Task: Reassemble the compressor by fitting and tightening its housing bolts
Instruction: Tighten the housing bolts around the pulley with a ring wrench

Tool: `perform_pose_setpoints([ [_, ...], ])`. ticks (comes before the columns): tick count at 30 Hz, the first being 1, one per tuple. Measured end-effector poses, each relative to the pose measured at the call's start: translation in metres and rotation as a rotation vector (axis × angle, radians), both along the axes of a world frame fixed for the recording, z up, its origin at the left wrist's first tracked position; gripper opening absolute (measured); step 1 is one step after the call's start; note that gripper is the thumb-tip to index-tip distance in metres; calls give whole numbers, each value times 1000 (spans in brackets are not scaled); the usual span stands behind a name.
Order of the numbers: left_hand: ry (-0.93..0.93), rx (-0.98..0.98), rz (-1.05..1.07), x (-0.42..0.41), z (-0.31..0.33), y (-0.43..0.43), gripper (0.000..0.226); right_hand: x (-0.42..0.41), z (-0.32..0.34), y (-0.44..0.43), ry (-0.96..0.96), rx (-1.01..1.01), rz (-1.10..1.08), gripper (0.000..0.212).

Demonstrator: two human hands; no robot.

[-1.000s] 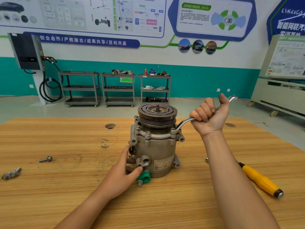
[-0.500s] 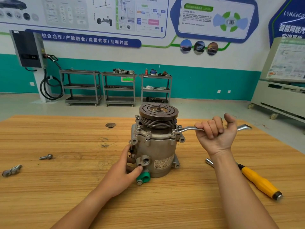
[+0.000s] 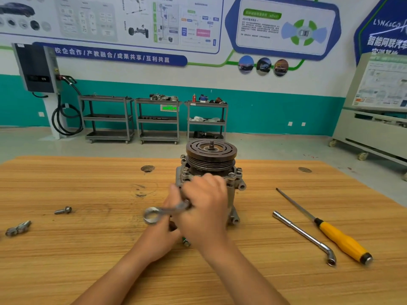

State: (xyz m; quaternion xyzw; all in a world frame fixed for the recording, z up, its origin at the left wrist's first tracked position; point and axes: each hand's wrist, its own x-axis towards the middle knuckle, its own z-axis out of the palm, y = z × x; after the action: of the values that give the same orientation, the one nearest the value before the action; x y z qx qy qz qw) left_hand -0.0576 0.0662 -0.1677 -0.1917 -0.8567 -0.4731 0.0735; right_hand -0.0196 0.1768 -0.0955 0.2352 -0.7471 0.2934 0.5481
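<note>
- The compressor [image 3: 211, 159] stands upright in the middle of the desk [image 3: 88, 249], pulley on top. Bolts [image 3: 239, 170] sit in its upper flange.
- The right hand [image 3: 204, 208] is in front of the compressor body, fingers curled tight round a wrench [image 3: 154, 215]. The wrench's ring end sticks out to the left, blurred.
- The left hand [image 3: 163, 230] lies against the compressor's lower left side, thumb up. The wrench and the right hand hide its fingers, so I cannot tell whether it grips.
- A loose bolt [image 3: 63, 210] and a small metal bracket [image 3: 17, 228] lie well to the left.
- An L-shaped socket wrench [image 3: 304, 235] and a yellow-handled screwdriver [image 3: 339, 238] lie side by side to the right.
</note>
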Motion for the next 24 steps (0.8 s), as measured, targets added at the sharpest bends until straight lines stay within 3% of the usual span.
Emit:
perform_pose_setpoints([
  [4, 18, -10, -10, 0, -2, 0, 21, -20, 8, -23, -46, 67, -225, 36],
  [7, -25, 15, 35, -1, -4, 0, 24, -20, 21, -16, 47, 64, -165, 38],
  [9, -77, 24, 39, -1, -2, 0, 51, -9, 38, -4, 114, -139, 69, 44],
  [12, -155, -1, 43, -1, 0, 0, 78, 16, 74, 39, 91, -836, 894, 48],
  [14, -149, -11, 42, 0, 1, 1, 83, 21, 91, 83, 142, -1025, 1198, 63],
  [16, -153, 2, 41, 1, 3, 1, 84, 17, 101, 109, 79, -1128, 1232, 68],
  [20, -166, 5, 45, 2, 5, 1, 85, -15, 86, 119, -237, -1397, 1134, 61],
  [24, -176, -1, 42, 3, 6, 1, 85, -42, 60, 119, -360, -1518, 1192, 60],
])
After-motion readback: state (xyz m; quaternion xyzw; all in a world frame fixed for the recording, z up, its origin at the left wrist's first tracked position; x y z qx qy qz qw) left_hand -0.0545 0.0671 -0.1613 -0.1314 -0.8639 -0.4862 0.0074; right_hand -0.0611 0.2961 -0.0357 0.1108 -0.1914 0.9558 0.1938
